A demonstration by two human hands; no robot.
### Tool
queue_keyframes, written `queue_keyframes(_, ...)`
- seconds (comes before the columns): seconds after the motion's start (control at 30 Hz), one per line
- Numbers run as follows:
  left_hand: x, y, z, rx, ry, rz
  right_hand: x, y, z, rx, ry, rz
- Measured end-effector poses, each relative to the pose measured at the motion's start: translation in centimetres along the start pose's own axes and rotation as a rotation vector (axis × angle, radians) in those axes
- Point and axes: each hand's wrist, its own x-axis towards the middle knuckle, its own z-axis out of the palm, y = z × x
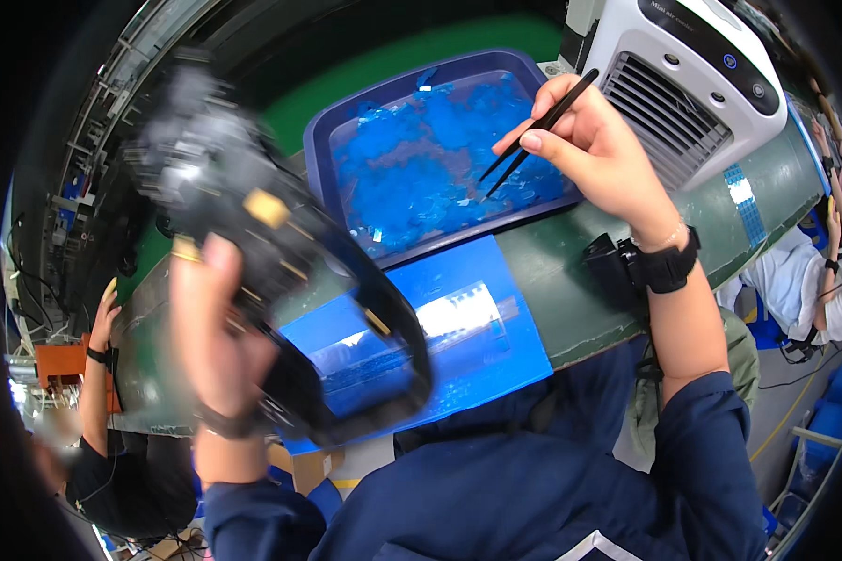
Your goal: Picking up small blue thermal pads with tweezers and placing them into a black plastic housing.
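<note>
My left hand (213, 323), smeared by motion, grips a black strapped device (276, 248) with gold-coloured bits and a wide looped band. Its far end blurs into grey and white, so I cannot tell its exact kind. On the right, my right hand (594, 150) pinches black tweezers (554, 114), their two tips apart and pointing down over a dark blue tray (320, 154). Many small translucent blue pieces (407, 192) lie scattered in that tray. Nearer me is a blue board (519, 341) with a shiny clear strip (463, 320) on it, partly hidden by the device's band.
A white air cooler (683, 89) stands right of the tray on the green worktop (580, 323). A patterned blue strip (745, 206) lies near the worktop's right edge. A black boxy device (617, 260) sits at my right wrist. Other people (126, 477) sit at both sides.
</note>
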Motion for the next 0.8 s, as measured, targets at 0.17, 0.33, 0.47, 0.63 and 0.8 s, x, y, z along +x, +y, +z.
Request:
queue_keyframes(0.17, -4.6, -4.7, 1.5, -0.205, -0.309, -0.399, -3.5, -3.7, 3.9, 0.036, 0.120, -0.028)
queue_keyframes(0.33, -4.2, -7.9, 1.7, -0.308, -0.344, -0.605, -9.3, -2.2, 5.9, 0.075, 0.275, 0.198)
queue_keyframes(0.47, -4.2, -9.7, 1.6, -0.325, -0.362, -0.671, -12.2, -0.9, 7.1, 0.211, 0.413, 0.241)
queue_keyframes(0.63, -4.2, -10.3, 1.4, -0.280, -0.363, -0.663, -14.4, 0.3, 8.2, 0.127, 0.463, 0.268)
queue_keyframes(0.8, -4.3, -10.6, 1.2, -0.217, -0.350, -0.643, -14.9, 1.2, 8.3, 0.222, 0.507, 0.234)
